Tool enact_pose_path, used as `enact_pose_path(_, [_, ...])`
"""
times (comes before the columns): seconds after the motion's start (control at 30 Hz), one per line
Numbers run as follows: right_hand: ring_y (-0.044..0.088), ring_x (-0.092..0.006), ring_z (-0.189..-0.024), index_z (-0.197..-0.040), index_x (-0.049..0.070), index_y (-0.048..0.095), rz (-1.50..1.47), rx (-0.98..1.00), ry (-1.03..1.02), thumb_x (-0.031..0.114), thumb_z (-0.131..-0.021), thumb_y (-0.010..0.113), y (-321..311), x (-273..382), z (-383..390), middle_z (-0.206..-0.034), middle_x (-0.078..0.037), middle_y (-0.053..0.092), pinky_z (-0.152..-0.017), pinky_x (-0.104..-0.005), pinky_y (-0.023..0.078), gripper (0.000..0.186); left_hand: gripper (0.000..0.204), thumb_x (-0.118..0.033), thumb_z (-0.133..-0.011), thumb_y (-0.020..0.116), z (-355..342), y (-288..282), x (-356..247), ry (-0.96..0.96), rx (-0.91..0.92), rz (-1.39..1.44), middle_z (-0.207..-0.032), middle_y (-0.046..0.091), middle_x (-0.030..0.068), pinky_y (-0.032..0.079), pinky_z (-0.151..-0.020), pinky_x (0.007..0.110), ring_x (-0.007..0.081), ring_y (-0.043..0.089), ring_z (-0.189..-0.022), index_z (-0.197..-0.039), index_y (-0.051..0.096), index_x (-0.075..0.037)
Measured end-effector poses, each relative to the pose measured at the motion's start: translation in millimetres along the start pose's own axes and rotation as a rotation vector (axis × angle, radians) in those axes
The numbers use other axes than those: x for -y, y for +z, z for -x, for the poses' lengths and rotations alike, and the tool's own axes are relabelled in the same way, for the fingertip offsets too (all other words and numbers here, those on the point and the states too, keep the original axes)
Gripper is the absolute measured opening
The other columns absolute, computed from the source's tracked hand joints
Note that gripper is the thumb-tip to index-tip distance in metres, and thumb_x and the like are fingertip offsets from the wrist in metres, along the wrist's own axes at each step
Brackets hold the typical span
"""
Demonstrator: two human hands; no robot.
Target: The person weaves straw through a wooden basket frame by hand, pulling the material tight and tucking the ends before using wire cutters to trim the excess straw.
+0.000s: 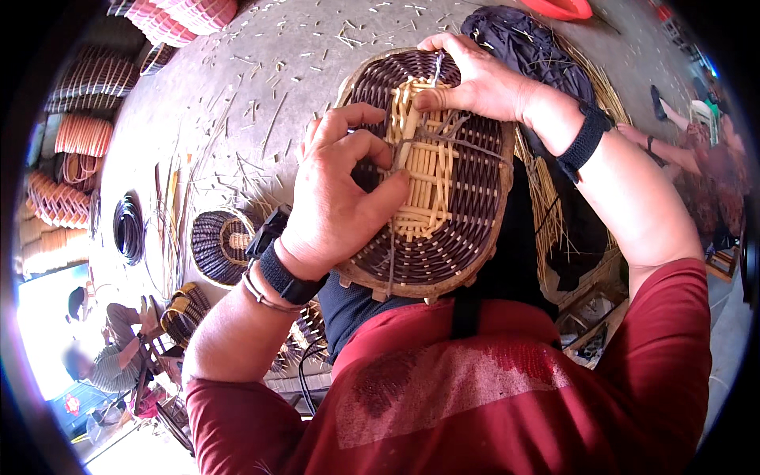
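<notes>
An oval woven basket (471,210), dark brown with a pale yellow middle panel and a rough brown rim, rests on my lap, flat face up. My left hand (344,186) bends its fingers and thumb onto a pale strip (410,127) at the panel's left part. My right hand (483,91) grips the far end of the basket, fingers at the rim and thumb pressing by the top of that strip. Thin grey cords (483,154) cross the weave. Exactly what lies under the left fingertips is partly hidden.
Baskets (223,247) stand on the concrete floor (170,127) among scattered offcuts, a dark coil (127,227) and stacked pink baskets (83,134). Dark cloth (511,43) and long canes (598,79) lie ahead-right, near a red basin (558,8). Other people sit left (111,364) and right (689,158).
</notes>
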State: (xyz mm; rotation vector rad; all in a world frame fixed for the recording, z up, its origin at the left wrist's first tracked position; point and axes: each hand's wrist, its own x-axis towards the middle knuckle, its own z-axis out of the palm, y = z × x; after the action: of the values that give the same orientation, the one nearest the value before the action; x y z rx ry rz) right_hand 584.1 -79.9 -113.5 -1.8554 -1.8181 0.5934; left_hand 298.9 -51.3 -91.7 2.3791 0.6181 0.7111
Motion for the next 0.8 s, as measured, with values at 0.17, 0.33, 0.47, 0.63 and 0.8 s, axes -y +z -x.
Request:
enact_pose_path(0.17, [0.048, -0.0399, -0.148, -0.154, 0.001, 0.046, -0.023, -0.038, 0.022, 0.098, -0.060, 0.073, -1, 0, -3, -0.155, -0.027, 0.048, -0.122, -0.0461, 0.043, 0.138, 0.020, -0.012, -0.081, 0.082, -2, -1, -5, -0.026, 0.029, 0.045, -0.133, 0.064, 0.0188, 0.052, -0.097, 0.036, 0.0258, 0.065, -0.112, -0.088, 0.068, 0.000])
enact_pose_path(0.33, [0.049, -0.0388, -0.147, -0.155, 0.003, 0.045, 0.034, -0.071, 0.033, 0.092, -0.066, 0.077, 8, -2, -8, -0.155, -0.026, 0.049, -0.122, -0.0449, 0.042, 0.129, 0.020, -0.017, -0.075, 0.082, -3, 1, -3, -0.089, -0.003, 0.103, -0.125, 0.069, 0.0161, 0.049, -0.101, 0.045, 0.0353, 0.064, -0.112, -0.083, 0.070, -0.003])
enact_pose_path(0.47, [0.047, -0.0400, -0.150, -0.156, 0.006, 0.046, 0.049, -0.066, 0.071, 0.097, -0.059, 0.075, 10, 4, -12, -0.158, -0.025, 0.047, -0.123, -0.0470, 0.042, 0.137, 0.022, -0.018, -0.073, 0.083, -1, 0, -1, -0.101, -0.002, 0.093, -0.124, 0.069, 0.0151, 0.051, -0.100, 0.044, 0.0345, 0.066, -0.109, -0.082, 0.070, -0.003])
enact_pose_path(0.63, [0.051, -0.0405, -0.146, -0.155, 0.007, 0.046, 0.142, -0.102, 0.115, 0.104, -0.055, 0.068, 19, 15, -17, -0.159, -0.023, 0.048, -0.120, -0.0494, 0.047, 0.140, 0.022, -0.020, -0.072, 0.084, -2, -4, 2, -0.087, 0.042, 0.054, -0.124, 0.069, 0.0109, 0.045, -0.105, 0.046, 0.0333, 0.063, -0.114, -0.083, 0.071, -0.006])
enact_pose_path(0.8, [0.056, -0.0421, -0.142, -0.151, 0.003, 0.046, 0.199, -0.091, 0.111, 0.105, -0.064, 0.059, 23, 16, -24, -0.158, -0.026, 0.047, -0.116, -0.0511, 0.050, 0.134, 0.021, -0.022, -0.072, 0.084, -1, 3, 5, -0.094, 0.039, -0.003, -0.124, 0.068, 0.0091, 0.039, -0.110, 0.047, 0.0331, 0.059, -0.120, -0.084, 0.073, -0.010])
